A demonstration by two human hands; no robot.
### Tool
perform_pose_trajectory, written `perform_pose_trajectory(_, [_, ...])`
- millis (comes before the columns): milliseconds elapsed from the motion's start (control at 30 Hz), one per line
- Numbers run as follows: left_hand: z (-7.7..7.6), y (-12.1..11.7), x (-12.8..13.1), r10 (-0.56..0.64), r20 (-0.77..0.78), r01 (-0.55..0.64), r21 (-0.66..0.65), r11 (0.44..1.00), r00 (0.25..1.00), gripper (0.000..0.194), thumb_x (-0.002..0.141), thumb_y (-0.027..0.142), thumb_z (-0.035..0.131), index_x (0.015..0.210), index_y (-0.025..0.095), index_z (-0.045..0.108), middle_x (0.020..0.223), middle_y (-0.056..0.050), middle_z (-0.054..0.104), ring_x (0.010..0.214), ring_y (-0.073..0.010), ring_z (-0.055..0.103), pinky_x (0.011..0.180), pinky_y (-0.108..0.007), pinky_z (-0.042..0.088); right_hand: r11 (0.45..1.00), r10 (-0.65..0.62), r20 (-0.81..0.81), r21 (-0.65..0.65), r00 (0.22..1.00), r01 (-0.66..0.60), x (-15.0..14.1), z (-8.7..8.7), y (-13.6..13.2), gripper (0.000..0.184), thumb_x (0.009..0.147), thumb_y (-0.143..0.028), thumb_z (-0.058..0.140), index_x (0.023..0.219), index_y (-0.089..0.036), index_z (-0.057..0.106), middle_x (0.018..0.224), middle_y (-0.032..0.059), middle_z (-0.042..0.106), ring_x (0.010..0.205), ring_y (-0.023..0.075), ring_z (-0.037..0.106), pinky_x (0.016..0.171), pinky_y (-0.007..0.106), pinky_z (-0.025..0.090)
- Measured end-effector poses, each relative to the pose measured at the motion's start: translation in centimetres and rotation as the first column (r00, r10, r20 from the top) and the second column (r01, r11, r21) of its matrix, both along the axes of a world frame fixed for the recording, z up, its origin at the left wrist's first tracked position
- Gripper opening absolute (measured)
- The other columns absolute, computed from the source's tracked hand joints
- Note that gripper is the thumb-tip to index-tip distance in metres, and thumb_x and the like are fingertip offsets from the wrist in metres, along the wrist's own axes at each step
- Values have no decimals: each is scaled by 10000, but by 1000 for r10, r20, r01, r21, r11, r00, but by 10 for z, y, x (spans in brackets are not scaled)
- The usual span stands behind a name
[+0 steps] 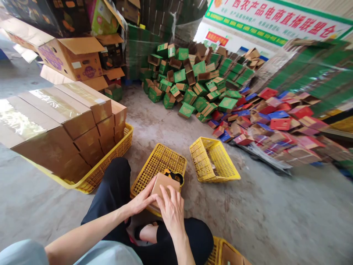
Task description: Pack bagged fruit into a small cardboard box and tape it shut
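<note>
A small brown cardboard box (162,181) rests on an upturned yellow plastic crate (157,158) between my knees. My left hand (142,198) grips the box along its left side, fingers on the edge and thumb across its near part. Fingers spread and stretched out, my right hand (172,208) lies on the top of the box near its right side. Just behind the box, on the crate, is a black and orange tape dispenser (176,176), partly hidden by the box.
To my left, a yellow basket (110,156) holds stacked taped cartons (68,121). Another yellow basket (217,176) stands ahead right; a yellow crate (216,250) is by my right knee. Piles of green boxes (190,97) and red-blue boxes (280,123) lie beyond.
</note>
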State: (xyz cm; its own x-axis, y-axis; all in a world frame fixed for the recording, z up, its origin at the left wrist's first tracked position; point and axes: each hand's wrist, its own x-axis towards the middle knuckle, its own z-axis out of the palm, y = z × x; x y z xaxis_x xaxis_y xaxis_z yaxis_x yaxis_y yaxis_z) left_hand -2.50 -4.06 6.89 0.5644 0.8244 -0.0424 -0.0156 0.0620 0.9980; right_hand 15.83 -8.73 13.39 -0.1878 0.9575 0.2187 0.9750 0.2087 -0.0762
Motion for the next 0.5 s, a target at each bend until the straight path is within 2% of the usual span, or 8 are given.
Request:
perform_pose_trajectory(233, [-7,-2,3,28,13,-28,16,999,1000,915,968,695,505,1674,274,102,1737,-23,20,1601,-285,17,1311,-468,31,997,-65,-11,35,998,66,-9,-7,-1,514,1046,-521,434,1519,-339,519,1373,126,631,1147,326,617,924,501,530])
perform_pose_trajectory(367, [-9,-3,3,29,18,-29,1,1000,999,904,974,695,488,1674,267,106,1735,-25,26,1601,-276,25,1311,-446,38,999,-21,-71,26,997,23,-21,-13,-4,571,1060,-505,409,1591,-296,403,1536,111,547,1351,347,540,1079,559,453])
perform_pose_trajectory(500, [-10,-5,3,27,19,-27,-13,1000,999,880,994,674,465,1675,271,80,1733,-17,-1,1599,-264,9,1312,-434,51,996,69,-109,-44,992,-74,-25,-15,-4,620,1079,-490,372,1644,-274,238,1610,82,450,1486,308,427,1202,577,340])
